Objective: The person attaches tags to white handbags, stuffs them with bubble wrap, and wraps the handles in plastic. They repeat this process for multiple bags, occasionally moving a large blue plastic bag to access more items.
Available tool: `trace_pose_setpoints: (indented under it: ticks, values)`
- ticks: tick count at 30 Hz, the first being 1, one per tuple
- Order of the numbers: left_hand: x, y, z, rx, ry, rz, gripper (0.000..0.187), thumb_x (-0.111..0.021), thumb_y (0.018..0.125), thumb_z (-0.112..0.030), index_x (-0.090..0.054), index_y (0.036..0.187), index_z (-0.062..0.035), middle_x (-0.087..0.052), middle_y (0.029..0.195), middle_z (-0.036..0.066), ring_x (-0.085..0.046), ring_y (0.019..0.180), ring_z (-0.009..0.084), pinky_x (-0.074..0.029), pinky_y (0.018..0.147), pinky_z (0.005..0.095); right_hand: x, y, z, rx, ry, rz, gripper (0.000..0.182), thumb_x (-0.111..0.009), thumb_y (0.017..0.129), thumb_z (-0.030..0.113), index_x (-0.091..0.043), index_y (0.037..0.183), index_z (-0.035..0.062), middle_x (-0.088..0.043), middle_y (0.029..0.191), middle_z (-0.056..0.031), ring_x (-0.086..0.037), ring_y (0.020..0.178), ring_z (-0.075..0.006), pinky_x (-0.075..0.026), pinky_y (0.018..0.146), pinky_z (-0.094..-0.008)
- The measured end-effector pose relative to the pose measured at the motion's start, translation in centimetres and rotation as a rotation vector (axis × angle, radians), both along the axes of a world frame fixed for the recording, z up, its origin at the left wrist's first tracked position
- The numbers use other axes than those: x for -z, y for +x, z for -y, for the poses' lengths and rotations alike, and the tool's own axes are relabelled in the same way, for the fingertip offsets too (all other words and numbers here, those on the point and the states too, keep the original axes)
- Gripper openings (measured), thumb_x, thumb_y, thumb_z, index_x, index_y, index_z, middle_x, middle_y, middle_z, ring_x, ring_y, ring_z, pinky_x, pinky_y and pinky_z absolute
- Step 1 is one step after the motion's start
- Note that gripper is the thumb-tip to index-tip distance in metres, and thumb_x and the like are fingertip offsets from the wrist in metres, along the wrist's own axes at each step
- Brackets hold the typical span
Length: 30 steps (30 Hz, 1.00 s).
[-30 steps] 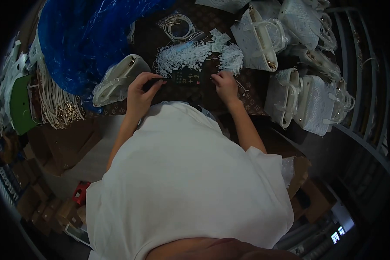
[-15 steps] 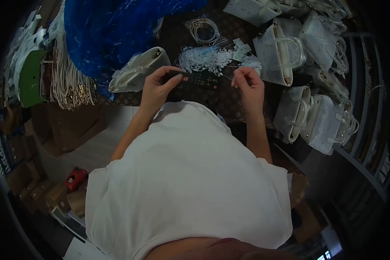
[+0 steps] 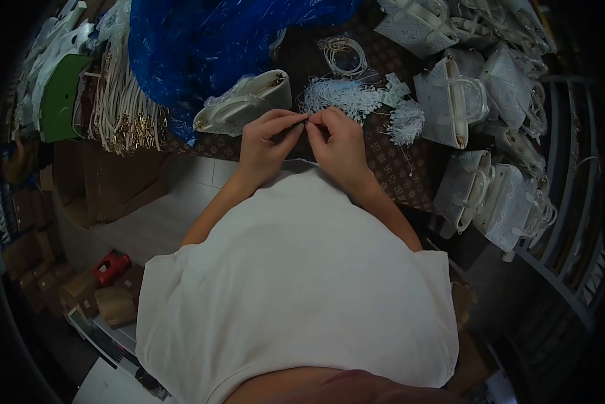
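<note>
My left hand [image 3: 269, 140] is closed in a pinch, its fingertips meeting those of my right hand [image 3: 339, 143] in front of my shirt. Between them shows only a dark sliver [image 3: 303, 123], which looks like the black printed card turned edge-on. The right thumb and fingers are pinched too; what they hold is too small to make out. Just beyond the hands lies a tangled bundle of white tag strings [image 3: 343, 95], with a second bunch [image 3: 405, 122] to its right. A white handbag [image 3: 248, 106] in clear wrapping lies beyond the left hand.
Several wrapped white handbags [image 3: 444, 101] crowd the right side. A coiled strap [image 3: 345, 56] lies at the back. Blue plastic sheeting [image 3: 201, 47], hanging white straps [image 3: 122, 101] with gold clasps and a green panel [image 3: 61, 97] are at left. Below stands a cardboard box [image 3: 111, 182].
My right hand has moved left to meet my left hand. The black card, earlier showing its printed face, is now mostly hidden. The whole view has shifted slightly.
</note>
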<state>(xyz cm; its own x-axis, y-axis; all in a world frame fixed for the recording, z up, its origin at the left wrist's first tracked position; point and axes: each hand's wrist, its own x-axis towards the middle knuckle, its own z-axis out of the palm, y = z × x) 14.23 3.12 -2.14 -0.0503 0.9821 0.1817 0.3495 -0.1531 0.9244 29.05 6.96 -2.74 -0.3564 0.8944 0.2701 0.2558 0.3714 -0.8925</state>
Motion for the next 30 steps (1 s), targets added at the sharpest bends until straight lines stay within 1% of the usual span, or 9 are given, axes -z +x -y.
trace_pose_setpoints:
  ticks: [5,7,13,20,23,25,26,28,30]
  values:
    - [-0.9,-1.4,0.9,0.092,0.028,-0.098,0.019,-0.056,0.082,-0.003,-0.065,0.099,-0.0024,-0.061,0.089,0.004,-0.051,0.067,0.0053,-0.039,0.056,0.0176,0.0,-0.1,0.7,-0.045,-0.15,-0.094,0.006,-0.06,0.077,0.003,-0.055,0.075,0.0002,-0.054,0.069,-0.0101,-0.053,0.054,-0.02,-0.04,0.047,-0.0289]
    - [-0.6,-2.5,1.7,0.142,-0.308,0.337,0.018,-0.053,0.086,-0.009,-0.064,0.098,-0.0007,-0.061,0.09,0.002,-0.049,0.066,0.0042,-0.037,0.055,0.0172,0.2,-0.6,1.4,-0.038,-0.097,-0.069,0.01,-0.062,0.078,0.005,-0.054,0.074,0.0001,-0.053,0.068,-0.0098,-0.051,0.053,-0.0173,-0.039,0.047,-0.0271]
    - [2.2,-3.6,3.6,-0.068,-0.564,0.959,0.017,-0.052,0.088,-0.01,-0.061,0.1,-0.0017,-0.059,0.088,0.0,-0.049,0.068,0.0038,-0.039,0.059,0.0167,0.9,-3.0,2.8,0.016,-0.27,-0.127,0.014,-0.065,0.079,0.008,-0.053,0.082,0.0017,-0.05,0.065,0.0005,-0.044,0.058,-0.0058,-0.036,0.051,-0.0199]
    - [3.1,-5.7,4.6,-0.022,-0.515,1.135,0.008,-0.056,0.086,-0.007,-0.058,0.093,-0.0031,-0.059,0.087,0.002,-0.054,0.076,0.0054,-0.045,0.071,0.0194,1.0,-5.7,2.8,-0.141,-0.403,-0.173,0.019,-0.068,0.075,0.007,-0.053,0.084,0.0005,-0.048,0.064,-0.0001,-0.045,0.057,-0.0063,-0.038,0.05,-0.0199]
    - [3.0,-6.6,4.7,-0.083,-0.464,1.054,0.006,-0.054,0.087,-0.008,-0.055,0.09,-0.0023,-0.059,0.085,0.002,-0.054,0.076,0.0068,-0.044,0.067,0.0216,1.1,-6.6,2.5,-0.187,-0.378,-0.143,0.016,-0.067,0.078,0.009,-0.055,0.086,0.0019,-0.049,0.065,0.0035,-0.042,0.059,-0.0035,-0.035,0.052,-0.018]
    - [2.1,-7.9,4.5,-0.109,-0.195,0.219,0.006,-0.056,0.083,-0.006,-0.052,0.086,-0.0024,-0.056,0.081,0.005,-0.055,0.073,0.0139,-0.044,0.063,0.0269,0.4,-7.1,2.1,-0.194,-0.347,-0.059,0.016,-0.066,0.078,0.008,-0.057,0.09,0.0023,-0.052,0.067,0.0026,-0.044,0.06,-0.0032,-0.036,0.052,-0.0179]
    - [1.7,-8.6,4.4,-0.115,-0.194,0.217,0.006,-0.056,0.083,-0.006,-0.052,0.086,-0.0024,-0.056,0.081,0.005,-0.055,0.073,0.0139,-0.044,0.063,0.0269,0.5,-7.3,1.8,-0.2,-0.346,-0.06,0.016,-0.066,0.078,0.008,-0.057,0.09,0.0023,-0.052,0.067,0.0026,-0.044,0.06,-0.0032,-0.036,0.052,-0.0179]
    - [1.0,-9.9,4.1,-0.091,0.265,-0.542,0.011,-0.056,0.077,0.003,-0.049,0.085,-0.0016,-0.053,0.083,0.009,-0.052,0.074,0.0231,-0.043,0.063,0.0312,0.8,-7.7,1.3,-0.224,-0.32,-0.048,0.015,-0.065,0.078,0.007,-0.06,0.092,0.0022,-0.054,0.069,0.0015,-0.046,0.06,-0.0038,-0.036,0.052,-0.0181]
    - [1.1,-10.5,4.2,-0.108,0.285,-0.555,0.012,-0.057,0.076,0.002,-0.05,0.084,-0.0021,-0.051,0.081,0.01,-0.052,0.073,0.0259,-0.043,0.062,0.0321,1.0,-8.8,1.2,-0.253,-0.266,-0.081,0.013,-0.065,0.078,0.006,-0.061,0.09,0.0019,-0.055,0.07,0.001,-0.047,0.061,-0.0043,-0.037,0.052,-0.0184]
